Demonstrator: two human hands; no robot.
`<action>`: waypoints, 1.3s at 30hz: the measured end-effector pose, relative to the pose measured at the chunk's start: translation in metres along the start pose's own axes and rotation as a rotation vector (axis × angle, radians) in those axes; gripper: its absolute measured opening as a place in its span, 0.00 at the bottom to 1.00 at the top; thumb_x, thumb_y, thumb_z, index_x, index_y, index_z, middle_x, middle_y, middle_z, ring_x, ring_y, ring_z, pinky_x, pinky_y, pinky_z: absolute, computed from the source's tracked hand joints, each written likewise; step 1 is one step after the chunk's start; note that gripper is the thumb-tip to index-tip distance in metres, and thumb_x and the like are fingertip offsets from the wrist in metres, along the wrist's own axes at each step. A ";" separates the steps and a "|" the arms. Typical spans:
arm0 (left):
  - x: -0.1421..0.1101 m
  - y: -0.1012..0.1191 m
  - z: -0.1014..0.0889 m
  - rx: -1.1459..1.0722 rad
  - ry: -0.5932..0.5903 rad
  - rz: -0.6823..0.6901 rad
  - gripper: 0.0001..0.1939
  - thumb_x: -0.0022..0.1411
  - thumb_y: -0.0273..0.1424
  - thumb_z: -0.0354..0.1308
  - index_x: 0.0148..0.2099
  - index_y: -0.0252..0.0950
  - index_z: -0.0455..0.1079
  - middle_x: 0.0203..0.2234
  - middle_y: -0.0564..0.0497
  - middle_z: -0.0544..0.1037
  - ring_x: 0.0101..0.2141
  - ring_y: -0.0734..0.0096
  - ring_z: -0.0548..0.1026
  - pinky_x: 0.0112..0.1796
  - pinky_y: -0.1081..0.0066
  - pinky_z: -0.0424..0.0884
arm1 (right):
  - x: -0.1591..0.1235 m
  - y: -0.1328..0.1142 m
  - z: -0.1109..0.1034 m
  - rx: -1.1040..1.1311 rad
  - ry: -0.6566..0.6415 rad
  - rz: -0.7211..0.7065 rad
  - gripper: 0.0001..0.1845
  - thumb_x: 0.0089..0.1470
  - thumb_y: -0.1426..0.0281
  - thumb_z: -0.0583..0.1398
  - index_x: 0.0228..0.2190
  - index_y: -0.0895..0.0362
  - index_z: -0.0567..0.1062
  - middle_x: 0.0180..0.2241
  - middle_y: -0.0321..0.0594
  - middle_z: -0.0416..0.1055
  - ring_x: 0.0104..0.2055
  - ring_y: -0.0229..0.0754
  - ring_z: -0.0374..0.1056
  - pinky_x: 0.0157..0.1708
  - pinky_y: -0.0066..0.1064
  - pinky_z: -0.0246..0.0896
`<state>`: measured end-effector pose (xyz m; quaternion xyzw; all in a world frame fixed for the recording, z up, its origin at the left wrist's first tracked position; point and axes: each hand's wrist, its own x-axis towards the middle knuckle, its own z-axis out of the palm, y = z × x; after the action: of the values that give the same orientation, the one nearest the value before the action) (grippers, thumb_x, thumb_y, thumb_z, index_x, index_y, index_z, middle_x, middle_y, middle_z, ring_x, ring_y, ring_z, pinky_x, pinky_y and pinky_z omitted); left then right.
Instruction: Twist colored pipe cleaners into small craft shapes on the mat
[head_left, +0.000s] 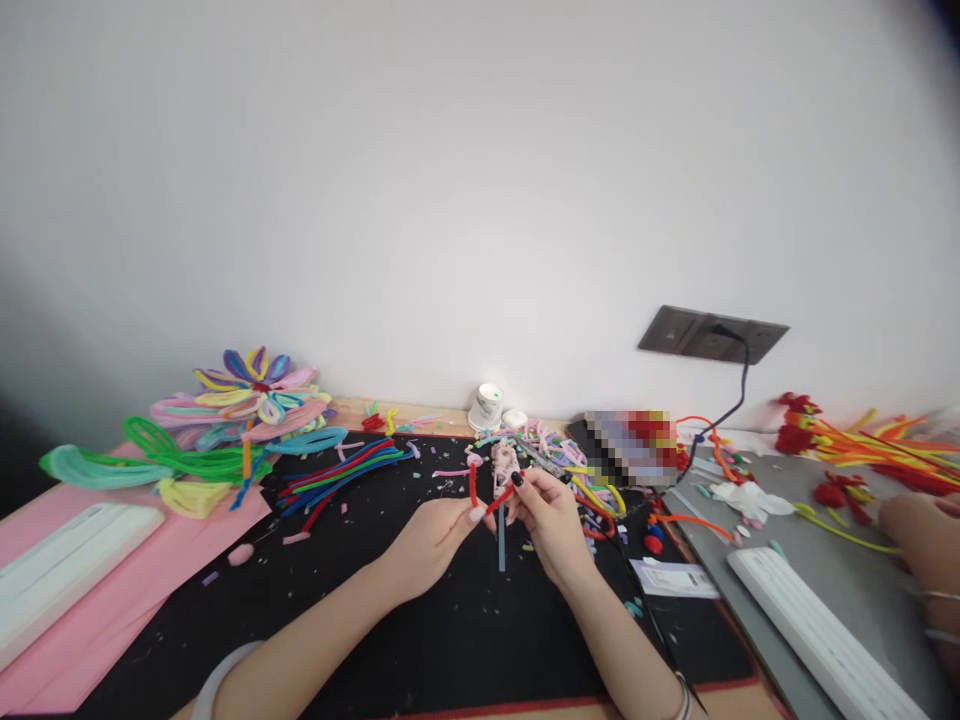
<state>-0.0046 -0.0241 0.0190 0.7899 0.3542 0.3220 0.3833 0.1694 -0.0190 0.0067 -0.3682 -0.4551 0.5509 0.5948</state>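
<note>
**One red pipe cleaner (pixel 499 501), bent but not closed**

At far left, a long white case (pixel 75 565) lies on pink paper (pixel 202 545). Behind it, many-petalled flowers (pixel 262 388) look finished. Next come loose blue, green and red stems (pixel 345 468), apparently unworked.

Mid-scene, above the black mat (pixel 420 645), the left hand (pixel 435 535) pinches the red pipe cleaner between thumb and fingers, nearly closed. Just beside it, the right hand (pixel 551 525) grips the other arm of the bend at its thumb and fingertips. Shaping seems part done: the bend is open, with no loop closed yet. Behind, a paper cup (pixel 487 408) bears marks too small to read.

Rightward, a purple-and-white packet (pixel 675 578) carries what seems a barcode; its print is illegible. Far right, a co-worker's hand (pixel 919 525) is near red-and-yellow figures (pixel 796 425), seemingly made up; I cannot tell what it holds.
</note>
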 end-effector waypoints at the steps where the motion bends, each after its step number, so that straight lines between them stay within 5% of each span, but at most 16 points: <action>1: 0.000 -0.003 0.001 -0.021 0.001 -0.034 0.24 0.66 0.40 0.34 0.35 0.36 0.70 0.21 0.56 0.66 0.25 0.74 0.64 0.29 0.75 0.57 | 0.000 0.000 0.000 0.006 0.003 -0.001 0.08 0.49 0.68 0.61 0.24 0.59 0.72 0.18 0.34 0.68 0.18 0.32 0.61 0.20 0.24 0.58; 6: 0.003 -0.013 0.006 -0.222 -0.012 -0.120 0.27 0.65 0.45 0.35 0.36 0.33 0.71 0.17 0.58 0.52 0.20 0.77 0.53 0.23 0.75 0.49 | 0.001 0.001 0.000 0.009 0.021 -0.014 0.08 0.49 0.67 0.61 0.24 0.59 0.72 0.18 0.33 0.68 0.18 0.33 0.61 0.21 0.24 0.58; 15: 0.005 -0.017 0.011 -0.548 -0.077 -0.182 0.30 0.62 0.50 0.35 0.38 0.31 0.68 0.16 0.60 0.49 0.17 0.79 0.44 0.18 0.76 0.43 | -0.001 -0.003 0.002 -0.004 0.057 -0.018 0.10 0.47 0.64 0.62 0.23 0.58 0.71 0.18 0.33 0.66 0.19 0.33 0.60 0.22 0.26 0.57; 18: 0.006 -0.015 0.010 -0.439 -0.054 -0.195 0.30 0.63 0.49 0.35 0.36 0.31 0.69 0.15 0.60 0.49 0.17 0.79 0.46 0.19 0.76 0.45 | -0.002 -0.004 0.003 0.020 0.054 -0.004 0.10 0.47 0.65 0.62 0.22 0.58 0.71 0.18 0.33 0.66 0.19 0.33 0.60 0.22 0.26 0.57; 22: 0.006 -0.005 0.004 -0.075 -0.019 -0.093 0.25 0.64 0.43 0.38 0.32 0.33 0.71 0.19 0.56 0.63 0.22 0.76 0.60 0.28 0.75 0.55 | -0.002 -0.004 0.002 0.039 0.026 0.006 0.09 0.48 0.66 0.62 0.23 0.59 0.72 0.18 0.35 0.67 0.19 0.33 0.60 0.21 0.25 0.56; 27: 0.005 -0.002 0.001 0.225 -0.130 -0.054 0.23 0.65 0.37 0.39 0.27 0.34 0.70 0.20 0.55 0.70 0.24 0.75 0.66 0.30 0.75 0.57 | -0.002 -0.002 0.002 -0.026 -0.012 0.019 0.10 0.47 0.64 0.62 0.22 0.59 0.73 0.18 0.36 0.66 0.18 0.34 0.59 0.19 0.26 0.55; 34: 0.003 -0.005 -0.002 0.123 -0.362 -0.039 0.23 0.64 0.37 0.41 0.22 0.33 0.67 0.18 0.55 0.69 0.22 0.77 0.65 0.29 0.76 0.59 | -0.007 -0.003 0.006 -0.113 -0.125 0.089 0.11 0.48 0.63 0.61 0.21 0.57 0.72 0.17 0.36 0.66 0.15 0.33 0.57 0.16 0.25 0.52; 39: 0.003 -0.003 -0.007 -0.012 -0.481 -0.087 0.24 0.63 0.40 0.41 0.21 0.33 0.65 0.14 0.57 0.59 0.18 0.79 0.58 0.24 0.76 0.56 | -0.009 -0.004 0.006 -0.064 -0.221 0.178 0.11 0.49 0.63 0.60 0.24 0.58 0.71 0.18 0.35 0.67 0.17 0.33 0.59 0.18 0.24 0.55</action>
<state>-0.0095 -0.0182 0.0210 0.8256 0.2846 0.1101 0.4747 0.1651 -0.0291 0.0114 -0.3631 -0.5007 0.6239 0.4776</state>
